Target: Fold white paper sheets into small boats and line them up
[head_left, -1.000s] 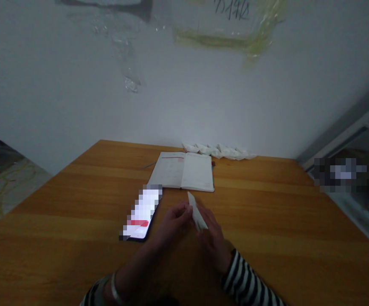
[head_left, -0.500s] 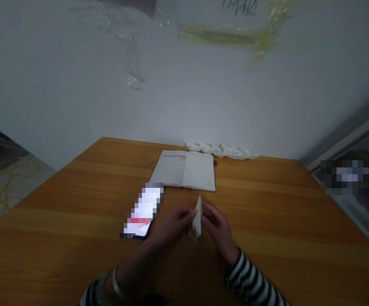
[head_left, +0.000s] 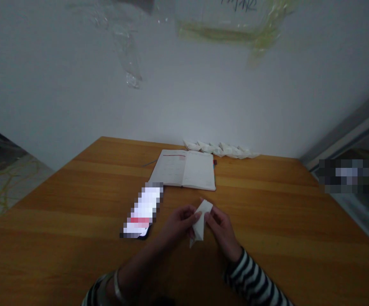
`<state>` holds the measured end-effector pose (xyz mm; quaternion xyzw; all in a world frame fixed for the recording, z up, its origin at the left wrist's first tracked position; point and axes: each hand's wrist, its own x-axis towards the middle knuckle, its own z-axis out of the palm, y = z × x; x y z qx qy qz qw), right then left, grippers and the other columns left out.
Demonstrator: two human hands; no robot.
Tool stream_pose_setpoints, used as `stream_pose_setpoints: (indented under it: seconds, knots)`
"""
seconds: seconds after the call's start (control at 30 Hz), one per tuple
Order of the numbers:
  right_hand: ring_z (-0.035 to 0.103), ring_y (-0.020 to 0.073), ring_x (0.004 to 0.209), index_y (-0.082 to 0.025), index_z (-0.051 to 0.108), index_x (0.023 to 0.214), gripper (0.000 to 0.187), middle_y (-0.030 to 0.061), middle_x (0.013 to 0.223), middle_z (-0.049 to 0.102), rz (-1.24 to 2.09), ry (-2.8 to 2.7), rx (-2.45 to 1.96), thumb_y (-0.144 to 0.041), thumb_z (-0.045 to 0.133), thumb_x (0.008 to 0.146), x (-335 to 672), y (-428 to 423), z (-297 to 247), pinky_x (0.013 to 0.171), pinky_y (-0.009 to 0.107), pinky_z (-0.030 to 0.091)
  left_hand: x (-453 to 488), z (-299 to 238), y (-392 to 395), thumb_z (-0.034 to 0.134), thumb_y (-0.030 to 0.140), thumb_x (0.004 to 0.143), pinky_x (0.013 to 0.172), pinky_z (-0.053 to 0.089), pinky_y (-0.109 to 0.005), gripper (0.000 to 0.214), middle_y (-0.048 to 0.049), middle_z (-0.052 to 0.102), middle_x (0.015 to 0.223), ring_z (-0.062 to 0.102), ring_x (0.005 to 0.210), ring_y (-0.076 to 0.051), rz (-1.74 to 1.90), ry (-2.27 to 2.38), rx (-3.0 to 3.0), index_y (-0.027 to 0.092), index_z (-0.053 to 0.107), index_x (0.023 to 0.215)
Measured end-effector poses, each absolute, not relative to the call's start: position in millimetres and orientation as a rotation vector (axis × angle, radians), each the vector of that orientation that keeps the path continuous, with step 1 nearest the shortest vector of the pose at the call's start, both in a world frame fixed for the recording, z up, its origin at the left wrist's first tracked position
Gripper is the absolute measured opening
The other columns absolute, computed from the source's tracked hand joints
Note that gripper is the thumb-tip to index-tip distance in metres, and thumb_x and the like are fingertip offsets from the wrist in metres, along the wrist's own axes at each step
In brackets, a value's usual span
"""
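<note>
A small piece of folded white paper (head_left: 200, 225) is held up between my two hands, over the near middle of the table. My left hand (head_left: 181, 221) pinches its left side, thumb on the face toward me. On the right edge, the thumb and fingers of my right hand (head_left: 221, 224) are closed on the same paper. Some fingertips are hidden behind it. Beyond my hands lies an open notebook (head_left: 200, 170). Several folded white paper pieces (head_left: 219, 149), shaped like little boats, stand in a row behind the notebook by the wall.
A phone (head_left: 142, 212) with a lit, blurred screen lies left of my hands on the wooden table (head_left: 283, 221). The white wall (head_left: 184, 97) rises at the table's far edge, with tape stuck on it. A blurred patch is at the right.
The folded paper has turned from nearly edge-on to show a broader face, and its lower end has spread. Both hands keep hold of it and have shifted only slightly.
</note>
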<state>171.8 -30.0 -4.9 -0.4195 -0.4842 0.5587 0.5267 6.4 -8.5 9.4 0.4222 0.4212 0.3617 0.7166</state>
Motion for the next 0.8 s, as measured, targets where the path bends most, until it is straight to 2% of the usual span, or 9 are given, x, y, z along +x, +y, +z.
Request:
stream_pose_setpoints:
  seconds: [0.1, 0.23, 0.4, 0.57, 0.67, 0.73, 0.8]
  knots:
    - [0.07, 0.0238, 0.098, -0.023, 0.066, 0.127, 0.04, 0.0071, 0.11, 0.074, 1.309, -1.239, -0.959, -0.044, 0.062, 0.093, 170.4, -31.8, -6.0, 0.09, 0.039, 0.056, 6.5, 13.0, -9.3, 0.081, 0.057, 0.069, 0.046, 0.038, -0.021, 0.048, 0.0016, 0.06, 0.059, 0.052, 0.045, -0.008, 0.817, 0.92, 0.932, 0.014, 0.06, 0.075]
    - [0.07, 0.0239, 0.098, -0.021, 0.063, 0.129, 0.037, 0.0099, 0.114, 0.072, 1.136, -1.342, -1.054, -0.039, 0.054, 0.098, 168.2, -38.4, -8.8, 0.085, 0.036, 0.058, 5.7, 16.9, -8.9, 0.082, 0.056, 0.068, 0.051, 0.039, -0.022, 0.048, 0.0015, 0.058, 0.06, 0.051, 0.051, -0.009, 0.82, 0.905, 0.998, 0.014, 0.059, 0.069]
    - [0.063, 0.0264, 0.117, -0.024, 0.051, 0.143, 0.045, 0.0114, 0.128, 0.065, 0.81, -1.59, -1.136, -0.029, 0.051, 0.098, 170.6, -45.3, -1.7, 0.1, 0.042, 0.052, 1.4, 29.2, -10.6, 0.075, 0.056, 0.078, 0.058, 0.042, -0.023, 0.044, -0.0006, 0.06, 0.07, 0.054, 0.061, -0.012, 0.733, 0.845, 1.12, 0.013, 0.063, 0.08]
    - [0.065, 0.0233, 0.105, -0.028, 0.038, 0.152, 0.054, 0.011, 0.119, 0.064, 0.568, -1.851, -1.084, -0.02, 0.042, 0.099, 167.5, -49.0, 9.2, 0.09, 0.037, 0.057, -3.1, 44.0, -13.5, 0.071, 0.052, 0.082, 0.057, 0.041, -0.023, 0.038, 0.001, 0.058, 0.069, 0.052, 0.059, -0.011, 0.783, 0.812, 1.159, 0.015, 0.061, 0.08]
    - [0.065, 0.0235, 0.1, -0.026, 0.046, 0.147, 0.046, 0.0115, 0.114, 0.065, 0.504, -1.828, -1.104, -0.022, 0.04, 0.101, 160.0, -51.3, 10.2, 0.085, 0.037, 0.057, -2.7, 45.7, -14.6, 0.076, 0.049, 0.079, 0.056, 0.039, -0.022, 0.038, 0.0021, 0.056, 0.068, 0.05, 0.059, -0.01, 0.833, 0.823, 1.138, 0.016, 0.058, 0.076]
    - [0.065, 0.023, 0.092, -0.025, 0.058, 0.134, 0.037, 0.01, 0.104, 0.066, 0.485, -1.775, -1.135, -0.025, 0.039, 0.102, 154.9, -53.2, 8.5, 0.08, 0.036, 0.057, -1.4, 43.6, -15.6, 0.074, 0.05, 0.079, 0.057, 0.04, -0.022, 0.038, 0.0028, 0.054, 0.068, 0.049, 0.059, -0.01, 0.852, 0.821, 1.137, 0.017, 0.056, 0.075]
    - [0.064, 0.0225, 0.087, -0.024, 0.063, 0.126, 0.035, 0.009, 0.097, 0.066, 0.46, -1.716, -1.192, -0.026, 0.037, 0.103, 151.1, -55.3, 5.6, 0.076, 0.035, 0.056, -0.2, 40.2, -16.7, 0.071, 0.05, 0.082, 0.059, 0.041, -0.023, 0.037, 0.0029, 0.053, 0.07, 0.049, 0.061, -0.011, 0.857, 0.837, 1.163, 0.017, 0.056, 0.078]
